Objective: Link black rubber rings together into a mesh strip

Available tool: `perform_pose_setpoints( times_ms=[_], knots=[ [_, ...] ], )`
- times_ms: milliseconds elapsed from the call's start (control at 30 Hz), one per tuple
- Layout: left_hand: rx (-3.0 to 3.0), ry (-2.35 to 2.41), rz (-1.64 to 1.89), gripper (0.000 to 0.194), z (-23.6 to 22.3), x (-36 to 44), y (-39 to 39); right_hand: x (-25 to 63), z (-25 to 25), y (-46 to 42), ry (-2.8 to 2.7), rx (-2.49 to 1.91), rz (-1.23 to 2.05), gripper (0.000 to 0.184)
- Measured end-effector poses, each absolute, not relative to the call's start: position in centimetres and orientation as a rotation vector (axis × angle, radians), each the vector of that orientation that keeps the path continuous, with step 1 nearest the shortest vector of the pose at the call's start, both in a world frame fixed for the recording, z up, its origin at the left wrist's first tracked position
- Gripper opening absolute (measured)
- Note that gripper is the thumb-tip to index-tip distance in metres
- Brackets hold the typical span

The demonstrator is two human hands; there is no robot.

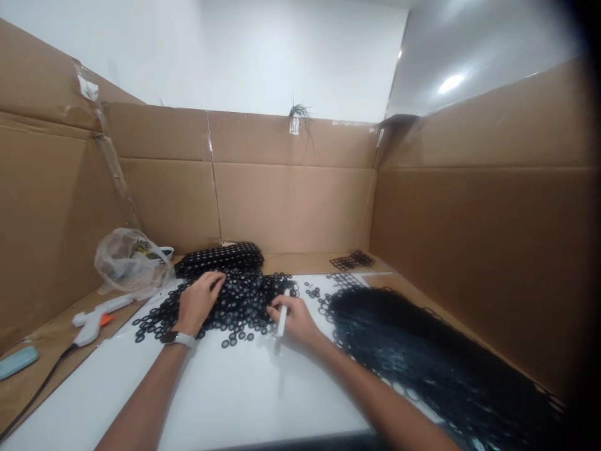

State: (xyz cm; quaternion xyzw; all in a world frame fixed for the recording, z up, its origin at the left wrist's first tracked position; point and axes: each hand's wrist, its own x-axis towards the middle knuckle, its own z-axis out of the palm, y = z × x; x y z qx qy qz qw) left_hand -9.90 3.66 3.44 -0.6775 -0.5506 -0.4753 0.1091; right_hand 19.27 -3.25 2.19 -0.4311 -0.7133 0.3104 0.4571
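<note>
Taking the white board [225,394] as my landmark, I see a crinkled plastic bag [126,260] and a white glue gun [96,316] off its left edge. My left hand [200,300] lies flat, fingers spread, on the heap of small black rings [235,300] at the board's far end. My right hand [293,319] pinches a slim white stick [283,321] beside that heap. A glossy black ring mesh [422,357] drapes over the board's right side.

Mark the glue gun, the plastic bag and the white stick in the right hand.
glue gun [96,316]: head view, on its body.
plastic bag [126,260]: head view, mid-bag.
white stick [283,319]: head view, mid-shaft below the fingers.
</note>
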Motion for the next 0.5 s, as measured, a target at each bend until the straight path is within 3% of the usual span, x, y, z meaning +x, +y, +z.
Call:
perform_pose_setpoints(
  times_ms=[167, 500],
  knots=[
    [-2.084, -1.703, -1.194, 0.023, 2.4, -10.12, 4.58, 19.26, 2.21, -3.25, -1.778, -1.061, 0.758, 0.015],
    [-2.07, -1.724, -1.147, 0.025, 2.25, -10.14, 4.49, 19.36, 2.19, -3.24, -1.796, -1.054, 0.72, 0.014]
  ],
)
